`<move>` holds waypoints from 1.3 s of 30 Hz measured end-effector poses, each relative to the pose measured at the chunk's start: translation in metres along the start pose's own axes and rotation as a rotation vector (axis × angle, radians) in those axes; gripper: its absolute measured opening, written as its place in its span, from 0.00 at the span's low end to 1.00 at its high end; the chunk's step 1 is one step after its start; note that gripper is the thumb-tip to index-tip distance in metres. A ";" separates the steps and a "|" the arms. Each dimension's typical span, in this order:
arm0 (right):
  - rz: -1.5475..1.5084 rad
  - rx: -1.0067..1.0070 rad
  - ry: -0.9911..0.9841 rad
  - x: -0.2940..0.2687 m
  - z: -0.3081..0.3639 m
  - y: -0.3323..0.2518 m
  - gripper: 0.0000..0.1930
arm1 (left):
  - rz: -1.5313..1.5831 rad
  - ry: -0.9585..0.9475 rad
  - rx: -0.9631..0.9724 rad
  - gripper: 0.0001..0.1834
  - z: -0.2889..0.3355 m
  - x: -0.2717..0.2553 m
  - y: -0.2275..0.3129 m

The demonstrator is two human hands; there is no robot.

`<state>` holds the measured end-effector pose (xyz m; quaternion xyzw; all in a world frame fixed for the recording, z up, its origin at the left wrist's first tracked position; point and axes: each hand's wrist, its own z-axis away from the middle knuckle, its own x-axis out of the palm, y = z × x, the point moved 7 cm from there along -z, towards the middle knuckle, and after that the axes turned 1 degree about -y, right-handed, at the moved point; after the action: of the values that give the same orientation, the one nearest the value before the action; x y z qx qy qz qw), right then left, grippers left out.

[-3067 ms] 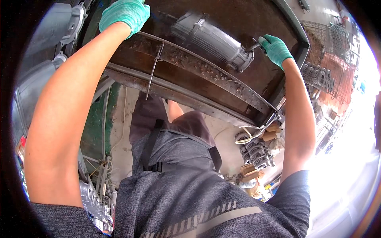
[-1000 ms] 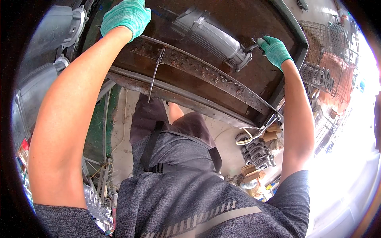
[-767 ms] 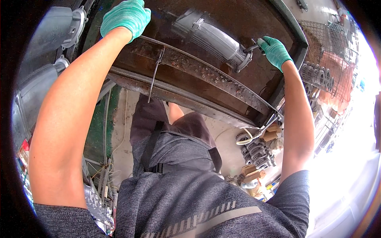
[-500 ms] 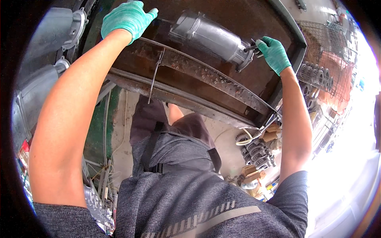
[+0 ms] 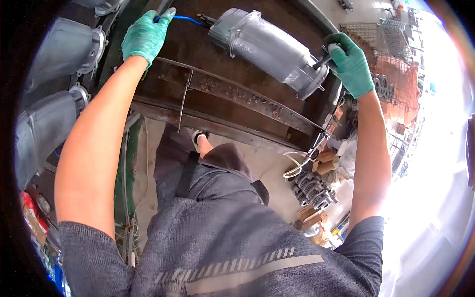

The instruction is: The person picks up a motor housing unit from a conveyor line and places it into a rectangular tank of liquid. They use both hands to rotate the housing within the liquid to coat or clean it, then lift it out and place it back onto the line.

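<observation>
A grey cylindrical motor housing [image 5: 269,47] with a flanged right end lies at a slant across the top of the view, over a dark metal trough [image 5: 188,44]. My right hand [image 5: 351,67], in a green glove, closes round a dark shaft-like bar [image 5: 322,62] at the flanged end. My left hand [image 5: 146,39], also gloved in green, grips a blue cord or hose [image 5: 185,19]. That cord runs to a small dark fitting at the housing's left end; whether the two are joined I cannot tell.
More grey housings [image 5: 67,49] stand along the left. A rusty crossbar [image 5: 237,96] with a thin upright rod spans the trough's near side. Wire baskets [image 5: 376,42], stacked ring-shaped metal parts [image 5: 314,190] and cardboard boxes [image 5: 324,162] stand on the right.
The housing appears larger and slightly further right, with its flanged end lower in view. Both hands have moved a little lower. The blue cord now shows stretched between my left hand and the housing's end.
</observation>
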<state>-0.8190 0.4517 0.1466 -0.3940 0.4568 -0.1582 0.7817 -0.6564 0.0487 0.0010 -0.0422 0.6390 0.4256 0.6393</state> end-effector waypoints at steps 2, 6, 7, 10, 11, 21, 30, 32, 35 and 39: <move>0.073 0.010 -0.008 -0.012 0.015 -0.022 0.10 | 0.256 0.066 0.070 0.35 -0.002 -0.010 -0.005; 0.070 0.030 -0.023 -0.028 0.054 -0.066 0.10 | 0.482 0.104 0.136 0.28 0.006 -0.053 -0.011; 0.056 0.042 -0.031 -0.030 0.066 -0.073 0.10 | 0.506 0.194 0.160 0.28 0.016 -0.072 -0.005; 0.072 0.040 -0.033 -0.026 0.100 -0.093 0.10 | 0.653 0.124 0.152 0.23 0.032 -0.102 -0.026; 0.061 0.060 -0.037 -0.020 0.112 -0.098 0.10 | 0.582 0.157 0.152 0.22 0.051 -0.122 -0.021; -0.139 0.079 -0.100 0.041 0.179 -0.024 0.10 | 0.434 0.098 0.108 0.19 0.157 -0.177 -0.038; -0.115 -0.014 -0.065 0.079 0.201 0.012 0.08 | 0.451 0.255 -0.155 0.21 0.191 -0.142 -0.093; -0.080 -0.105 -0.054 0.084 0.198 0.020 0.07 | 0.438 0.167 -0.032 0.19 0.192 -0.145 -0.082; -0.009 -0.164 0.003 0.090 0.201 0.020 0.06 | 0.490 -0.028 0.019 0.15 0.204 -0.133 -0.091; -0.005 -0.143 0.064 0.098 0.204 0.032 0.06 | -0.258 -0.117 0.348 0.32 0.242 -0.134 -0.076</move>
<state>-0.5988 0.5085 0.1201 -0.4447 0.4905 -0.1398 0.7363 -0.3984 0.0795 0.1220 0.0121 0.6537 0.2255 0.7223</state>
